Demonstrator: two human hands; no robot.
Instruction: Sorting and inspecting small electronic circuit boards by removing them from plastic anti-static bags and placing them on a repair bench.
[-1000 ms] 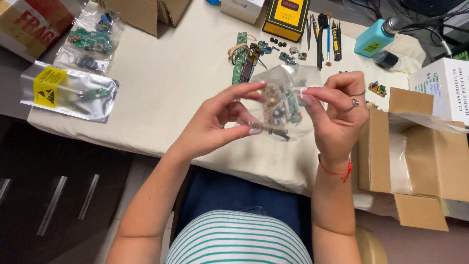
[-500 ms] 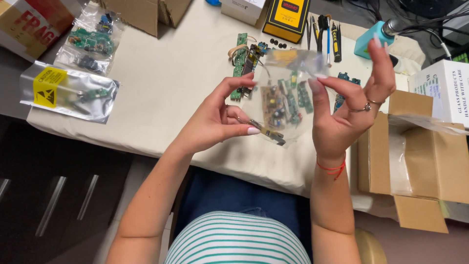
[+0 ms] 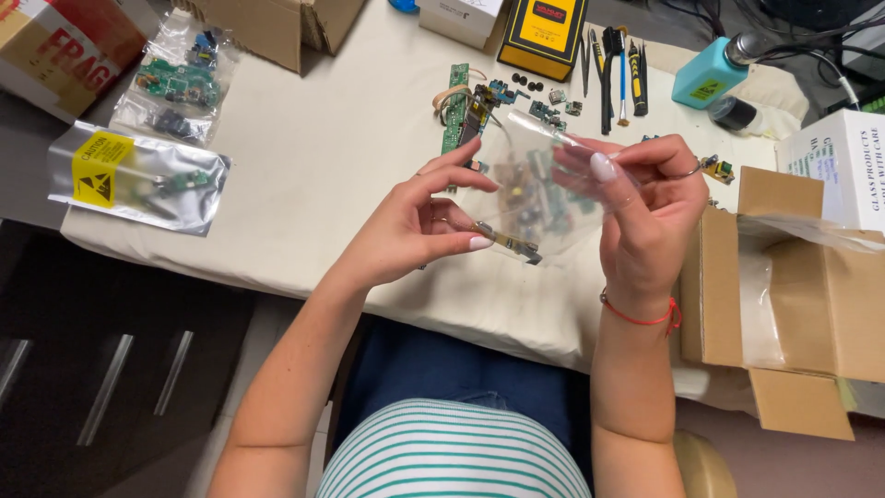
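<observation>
Above the worktop (image 3: pixel 313 175), both hands are gripping a clear bag (image 3: pixel 539 198).
Left hand (image 3: pixel 415 226) is pinching its lower edge; right hand (image 3: pixel 645 207) is clamping its top.

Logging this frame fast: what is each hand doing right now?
Left hand: closed on a small, thin circuit part, pinched at the bag's lower edge.
Right hand: closed on the clear plastic bag of small circuit boards.
</observation>
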